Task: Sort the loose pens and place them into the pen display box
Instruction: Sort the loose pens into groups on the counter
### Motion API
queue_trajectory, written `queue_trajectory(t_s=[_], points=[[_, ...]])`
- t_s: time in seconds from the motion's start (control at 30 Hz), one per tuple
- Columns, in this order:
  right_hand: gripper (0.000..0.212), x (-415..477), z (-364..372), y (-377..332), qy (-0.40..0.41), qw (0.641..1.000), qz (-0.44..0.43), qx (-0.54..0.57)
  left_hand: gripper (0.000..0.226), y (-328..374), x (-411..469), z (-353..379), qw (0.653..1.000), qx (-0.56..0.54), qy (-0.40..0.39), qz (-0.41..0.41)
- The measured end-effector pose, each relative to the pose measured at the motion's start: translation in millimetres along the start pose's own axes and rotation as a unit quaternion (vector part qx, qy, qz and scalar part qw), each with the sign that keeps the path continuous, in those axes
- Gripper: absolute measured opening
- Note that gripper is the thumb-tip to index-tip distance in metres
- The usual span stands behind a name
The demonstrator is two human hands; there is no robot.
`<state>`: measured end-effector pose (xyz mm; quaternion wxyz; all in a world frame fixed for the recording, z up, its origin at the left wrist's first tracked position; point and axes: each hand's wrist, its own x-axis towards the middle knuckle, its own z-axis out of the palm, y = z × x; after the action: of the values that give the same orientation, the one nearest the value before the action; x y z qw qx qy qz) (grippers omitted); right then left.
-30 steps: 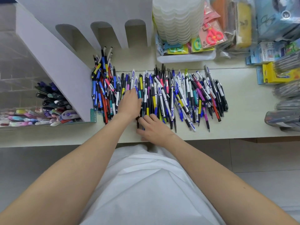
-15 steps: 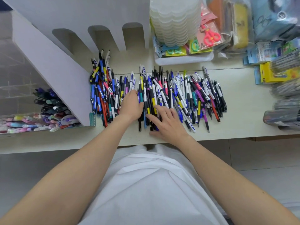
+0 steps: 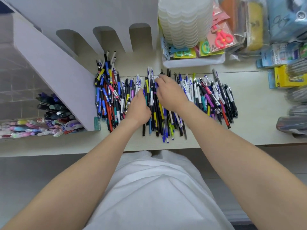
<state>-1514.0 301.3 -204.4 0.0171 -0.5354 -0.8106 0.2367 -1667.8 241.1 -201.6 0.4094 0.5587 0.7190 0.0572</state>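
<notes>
Over the loose pens mid-tabletop, the right hand has its grip pinched on some pen tops; the left hand rests among them, and I cannot tell its grip.

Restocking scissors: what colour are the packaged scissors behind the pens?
The scissors are bright red-pink, clearest in the head view.

- A stack of translucent white scalloped containers is set in a white tray at the back of the counter.
- Yellow and green packaged items are held in the same tray, in front of the stack.
- Red-handled scissors on a pink card are leant just right of the stack.
- A yellow box is laid near the counter's right edge, with blue boxes behind it.
- Clear-wrapped bundles, blurred, are seen at the far right.
</notes>
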Motion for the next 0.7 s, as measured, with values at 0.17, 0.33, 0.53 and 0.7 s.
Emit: queue_trajectory(t_s=[0.17,0.33,0.53,0.7], points=[[0.068,54,-13,-11,-0.089,0.996,0.025,0.018,0.091,-12,-15,0,1.000,-0.011,-0.006,0.017],[0.068,70,-7,-10,-0.136,0.990,0.007,-0.038,0.084,-13,-17,8,0.999,-0.032,-0.005,0.005],[0.062,59,-2,-9,-0.121,0.989,0.005,-0.086,0.090,-9,-12,4,0.999,-0.049,-0.015,0.016],[0.053,56,-2,-9,-0.071,0.995,0.020,-0.072,0.073,-11,-11,-7,0.998,-0.023,-0.047,0.035]])
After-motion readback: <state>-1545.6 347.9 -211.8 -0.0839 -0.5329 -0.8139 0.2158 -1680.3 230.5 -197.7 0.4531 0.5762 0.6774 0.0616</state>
